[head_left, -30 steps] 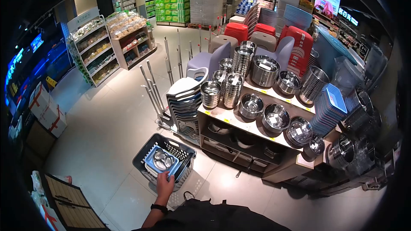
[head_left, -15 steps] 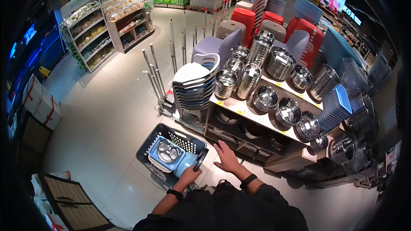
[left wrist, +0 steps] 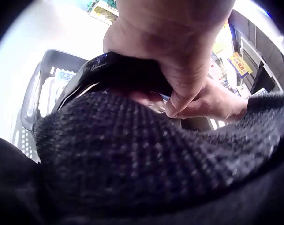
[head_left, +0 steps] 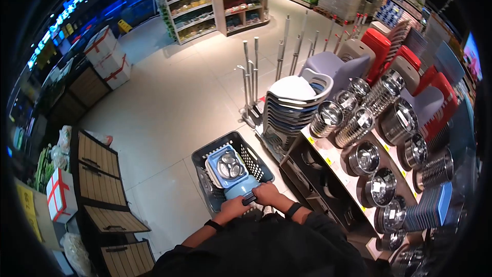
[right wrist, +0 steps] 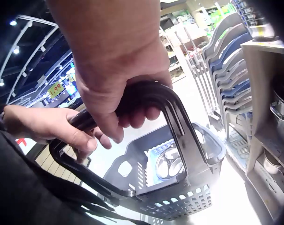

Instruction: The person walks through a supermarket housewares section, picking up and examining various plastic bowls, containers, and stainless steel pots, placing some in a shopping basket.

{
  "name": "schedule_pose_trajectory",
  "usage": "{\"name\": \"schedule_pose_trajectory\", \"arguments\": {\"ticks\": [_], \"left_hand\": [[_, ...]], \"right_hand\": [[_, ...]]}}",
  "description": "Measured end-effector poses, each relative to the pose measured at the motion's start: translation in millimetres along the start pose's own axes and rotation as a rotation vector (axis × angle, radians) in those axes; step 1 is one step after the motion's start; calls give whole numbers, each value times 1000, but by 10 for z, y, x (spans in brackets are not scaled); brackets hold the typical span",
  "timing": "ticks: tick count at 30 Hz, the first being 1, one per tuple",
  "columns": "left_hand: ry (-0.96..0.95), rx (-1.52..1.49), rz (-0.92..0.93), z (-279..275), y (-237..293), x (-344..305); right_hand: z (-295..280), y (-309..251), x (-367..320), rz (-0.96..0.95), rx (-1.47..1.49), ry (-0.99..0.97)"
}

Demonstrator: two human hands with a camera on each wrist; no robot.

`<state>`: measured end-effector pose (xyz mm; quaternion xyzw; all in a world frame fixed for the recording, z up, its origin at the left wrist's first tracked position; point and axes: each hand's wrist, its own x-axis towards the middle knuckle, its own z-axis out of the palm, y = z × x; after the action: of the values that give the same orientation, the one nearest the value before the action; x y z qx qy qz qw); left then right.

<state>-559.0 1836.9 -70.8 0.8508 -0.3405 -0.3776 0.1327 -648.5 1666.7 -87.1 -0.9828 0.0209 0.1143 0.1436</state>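
A dark grey shopping basket (head_left: pixel 201 180) with perforated walls stands on the floor in front of me. Both my hands grip its black handle (right wrist: pixel 179 124). In the head view, my left hand (head_left: pixel 233 209) is on the left part of the handle and my right hand (head_left: pixel 268 195) on the right, close together. The right wrist view shows the right fingers curled round the bar, with the left thumb over it. Inside the basket, a round metal divided dish (head_left: pixel 230 165) lies on a blue rectangular item (head_left: pixel 216 160), beside a light-blue smooth item (head_left: pixel 240 188).
To the right, a shelf unit (head_left: pixel 328 161) carries steel pots and bowls (head_left: pixel 365 158). Stacked chairs (head_left: pixel 287 118) and upright metal poles (head_left: pixel 251 79) stand ahead of it. Wood-fronted cabinets (head_left: pixel 100 174) line the left. Tiled floor (head_left: pixel 169 107) runs ahead towards snack shelves (head_left: pixel 189 10).
The left hand has moved from the basket's contents to the handle, and the right hand has come in and taken hold of it too. The head view has turned left.
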Motion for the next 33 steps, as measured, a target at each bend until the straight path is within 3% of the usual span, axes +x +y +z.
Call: {"name": "schedule_pose_trajectory", "arguments": {"ticks": [4,9,21,26,33], "left_hand": [[41,17,-112,105,78,-104],[293,94,-157,220,-2,-86],[159,118,-213,-250,-31,124],[264,86,-174,-425,-105,294],[239,66,-126,-986,-260,749]], "right_hand": [[68,4,-21,-47,-30,-9],[29,-26,97,3,19,-55],[-154,-10,528,-15,58,-45],[-292,27,757,23,63,-39],[-532,106,1405,111,33,-55]]}}
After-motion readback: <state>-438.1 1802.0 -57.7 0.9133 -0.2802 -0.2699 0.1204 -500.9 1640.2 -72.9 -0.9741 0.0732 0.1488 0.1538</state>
